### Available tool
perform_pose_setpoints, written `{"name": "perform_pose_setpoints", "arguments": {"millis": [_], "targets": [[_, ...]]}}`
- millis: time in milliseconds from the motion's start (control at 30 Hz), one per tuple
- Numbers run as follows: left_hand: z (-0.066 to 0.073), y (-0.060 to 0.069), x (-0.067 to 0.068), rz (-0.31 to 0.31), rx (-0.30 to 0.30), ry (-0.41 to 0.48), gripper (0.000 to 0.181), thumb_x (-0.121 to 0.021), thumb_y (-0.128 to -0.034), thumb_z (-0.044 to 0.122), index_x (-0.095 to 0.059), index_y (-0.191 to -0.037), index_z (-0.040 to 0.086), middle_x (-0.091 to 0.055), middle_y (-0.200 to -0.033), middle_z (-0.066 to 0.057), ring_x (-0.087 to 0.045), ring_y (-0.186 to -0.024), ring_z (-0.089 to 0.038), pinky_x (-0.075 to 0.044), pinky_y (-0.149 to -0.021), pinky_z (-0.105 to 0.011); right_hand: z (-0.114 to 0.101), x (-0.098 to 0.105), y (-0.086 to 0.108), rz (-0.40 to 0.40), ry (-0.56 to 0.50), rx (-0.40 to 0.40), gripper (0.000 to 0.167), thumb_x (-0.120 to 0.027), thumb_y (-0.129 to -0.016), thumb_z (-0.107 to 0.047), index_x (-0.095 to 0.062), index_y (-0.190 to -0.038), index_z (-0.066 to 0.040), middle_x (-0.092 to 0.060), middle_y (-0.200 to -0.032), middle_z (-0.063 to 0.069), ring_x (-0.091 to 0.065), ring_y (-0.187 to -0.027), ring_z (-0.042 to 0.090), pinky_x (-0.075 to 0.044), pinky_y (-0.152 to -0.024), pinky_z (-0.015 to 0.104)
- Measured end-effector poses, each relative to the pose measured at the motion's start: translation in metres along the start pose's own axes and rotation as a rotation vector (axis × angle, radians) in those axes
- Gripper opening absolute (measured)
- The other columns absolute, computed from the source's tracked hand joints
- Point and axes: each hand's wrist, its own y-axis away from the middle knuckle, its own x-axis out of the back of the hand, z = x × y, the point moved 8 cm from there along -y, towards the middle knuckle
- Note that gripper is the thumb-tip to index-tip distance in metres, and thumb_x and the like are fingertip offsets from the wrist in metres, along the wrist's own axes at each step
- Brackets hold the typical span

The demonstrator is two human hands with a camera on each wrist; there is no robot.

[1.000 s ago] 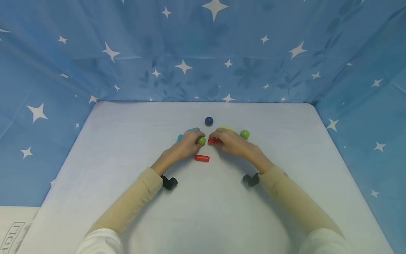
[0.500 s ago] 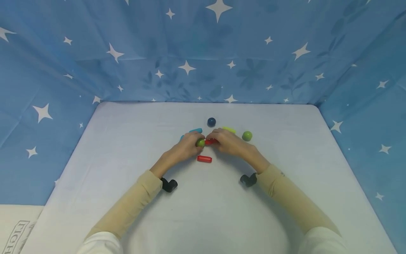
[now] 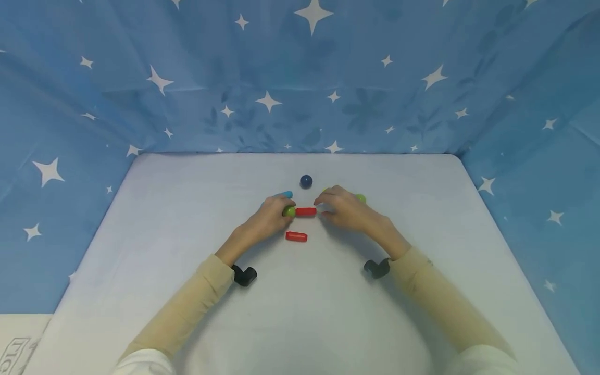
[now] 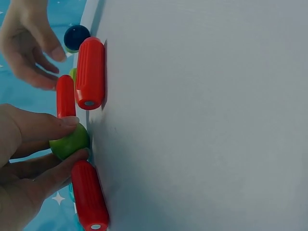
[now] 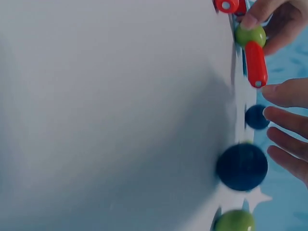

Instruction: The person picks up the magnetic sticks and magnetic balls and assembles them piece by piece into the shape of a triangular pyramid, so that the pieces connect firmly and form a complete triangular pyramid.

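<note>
My left hand (image 3: 268, 216) pinches a green ball (image 4: 70, 143) between thumb and fingers. A red magnetic rod (image 3: 306, 211) sticks out to the right from that ball, its end touching it. My right hand (image 3: 348, 209) is just right of the rod's free end, fingers spread and holding nothing; in the right wrist view the thumb is close to the rod's tip. A second red rod (image 3: 296, 237) lies on the table nearer to me. Beside the left fingers, the left wrist view has another red rod (image 4: 90, 196), hidden in the head view.
A dark blue ball (image 3: 306, 181) sits beyond the hands on the white table (image 3: 300, 312). A blue rod (image 3: 287, 194) shows past the left hand. Behind the right hand a green ball (image 3: 360, 198) is partly covered. A starry blue curtain (image 3: 211, 67) borders the table.
The red rod has moved left against the green ball and now joins it. My right hand has let go of the rod and drawn back to the right. My left hand still holds the ball.
</note>
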Motion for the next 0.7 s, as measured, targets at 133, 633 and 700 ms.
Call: {"name": "perform_pose_setpoints", "arguments": {"millis": [133,633,700], "targets": [[0.000,0.001,0.001,0.002,-0.001,0.015,0.036,-0.073,-0.0927,0.003,-0.068,-0.127,-0.007,-0.061,-0.142,-0.023,-0.046,-0.145,-0.038,-0.044,-0.115,-0.045,0.006,0.004,0.009,-0.003,-0.001,-0.002,0.029,-0.078,-0.088,-0.002,-0.074,-0.116,-0.004,-0.070,-0.123,0.013,-0.060,-0.121,0.035,-0.055,-0.101,0.049],[-0.001,0.002,0.002,-0.018,0.001,0.030,0.037,-0.074,-0.0920,0.003,-0.068,-0.127,-0.007,-0.062,-0.139,-0.024,-0.047,-0.144,-0.038,-0.044,-0.115,-0.045,0.028,-0.001,0.032,-0.111,0.019,-0.160,0.034,-0.074,-0.089,-0.001,-0.072,-0.123,-0.002,-0.068,-0.129,0.018,-0.062,-0.122,0.037,-0.052,-0.104,0.052],[0.000,0.000,0.002,-0.023,-0.002,0.030,0.037,-0.074,-0.0921,0.003,-0.067,-0.127,-0.007,-0.062,-0.140,-0.024,-0.046,-0.145,-0.037,-0.043,-0.115,-0.045,0.029,-0.001,0.033,-0.118,0.005,-0.166,0.034,-0.073,-0.089,0.002,-0.071,-0.124,-0.001,-0.068,-0.129,0.018,-0.062,-0.124,0.037,-0.051,-0.107,0.052]]}}
